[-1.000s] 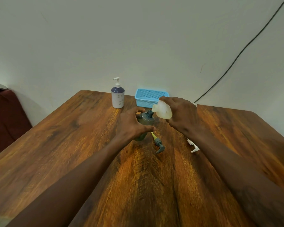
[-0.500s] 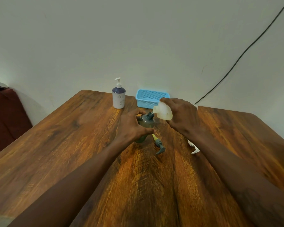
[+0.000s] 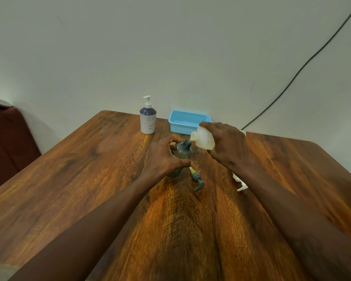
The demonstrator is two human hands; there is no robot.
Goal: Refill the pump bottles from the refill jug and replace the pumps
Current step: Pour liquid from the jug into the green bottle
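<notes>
A grey-green bottle (image 3: 181,154) stands open-necked on the wooden table (image 3: 69,179), and my left hand (image 3: 164,157) grips its body from the left. My right hand (image 3: 226,144) holds the translucent white refill jug (image 3: 203,137) tilted down, its spout touching the bottle's neck. The bottle's grey pump (image 3: 197,179) with a yellow tube lies on the table just in front of it. A white pump (image 3: 240,182) lies partly hidden under my right forearm. A white-and-navy pump bottle (image 3: 148,120) with its pump on stands at the back.
A light blue plastic basket (image 3: 187,123) sits at the table's far edge by the wall. A black cable (image 3: 304,63) runs down the wall at the right. A dark red seat (image 3: 6,138) is off the table's left side.
The jug's spout has stayed at the bottle's neck and both hands keep their hold; only the view has shifted slightly.
</notes>
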